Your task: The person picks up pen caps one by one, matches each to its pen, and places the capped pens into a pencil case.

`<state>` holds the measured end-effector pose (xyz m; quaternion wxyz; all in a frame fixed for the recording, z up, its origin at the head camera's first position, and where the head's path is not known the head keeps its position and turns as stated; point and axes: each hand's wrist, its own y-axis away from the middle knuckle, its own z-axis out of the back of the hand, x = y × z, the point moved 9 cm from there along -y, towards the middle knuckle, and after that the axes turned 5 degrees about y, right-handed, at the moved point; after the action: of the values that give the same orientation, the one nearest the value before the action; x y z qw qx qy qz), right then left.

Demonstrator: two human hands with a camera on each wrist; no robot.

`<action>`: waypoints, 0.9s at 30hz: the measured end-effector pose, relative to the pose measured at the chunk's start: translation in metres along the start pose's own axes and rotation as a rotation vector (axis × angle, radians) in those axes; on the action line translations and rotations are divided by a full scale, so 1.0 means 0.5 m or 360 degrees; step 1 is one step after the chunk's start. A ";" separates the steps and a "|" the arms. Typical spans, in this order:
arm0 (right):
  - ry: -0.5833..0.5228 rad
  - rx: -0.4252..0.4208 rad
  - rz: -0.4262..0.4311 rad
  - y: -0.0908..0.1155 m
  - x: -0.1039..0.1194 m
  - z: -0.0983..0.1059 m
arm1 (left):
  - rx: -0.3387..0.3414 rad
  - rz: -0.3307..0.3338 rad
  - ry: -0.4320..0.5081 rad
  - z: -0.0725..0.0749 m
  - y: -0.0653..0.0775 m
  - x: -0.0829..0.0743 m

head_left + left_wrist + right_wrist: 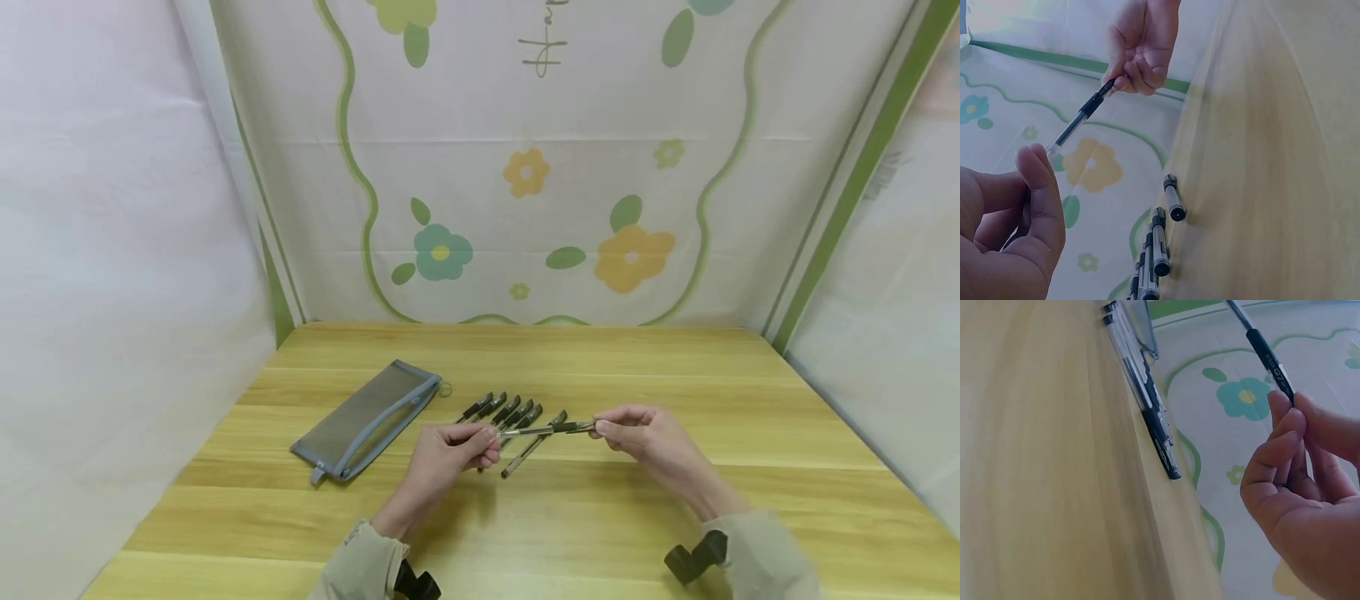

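Both hands hold one clear-barrelled pen [536, 431] with a black grip, nearly level above the table. My left hand [447, 457] pinches its clear end between thumb and fingers. At the black capped end, my right hand [647, 440] pinches it with thumb and fingertips; in the right wrist view white lettering shows on the dark part of the pen [1270, 365]. Beneath and behind it, several like pens [504, 408] lie side by side on the table, partly hidden by the left hand. One more pen [528, 450] lies a little to their right, crossed by the held pen in the head view.
A grey mesh zip pouch [360, 421] with blue-grey trim lies left of the pens, its zip side facing the hands. The wood-grain table [600, 533] meets a flower-printed cloth [480, 192] at the back, with pale cloth walls at both sides.
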<state>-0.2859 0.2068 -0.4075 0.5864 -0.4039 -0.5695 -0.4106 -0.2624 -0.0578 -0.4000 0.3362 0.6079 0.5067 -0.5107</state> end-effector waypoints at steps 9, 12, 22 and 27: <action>0.0183 0.0119 0.0019 -0.032 0.022 0.018 | 0.0017 -0.0018 0.0021 -0.002 -0.005 0.001; 0.0191 0.0153 -0.0010 -0.042 0.023 0.025 | 0.0025 0.0008 0.0051 -0.005 -0.005 0.009; 0.0297 0.0378 -0.0082 -0.086 0.006 0.055 | 0.0131 0.0232 -0.0023 -0.062 0.005 0.059; 0.0468 0.0425 -0.0152 -0.110 -0.023 0.070 | 0.0105 0.0357 -0.0113 -0.092 0.005 0.085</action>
<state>-0.3495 0.2217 -0.4181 0.6916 -0.2307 -0.5456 -0.4133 -0.2485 -0.0042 -0.4296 0.3888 0.6531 0.4062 -0.5073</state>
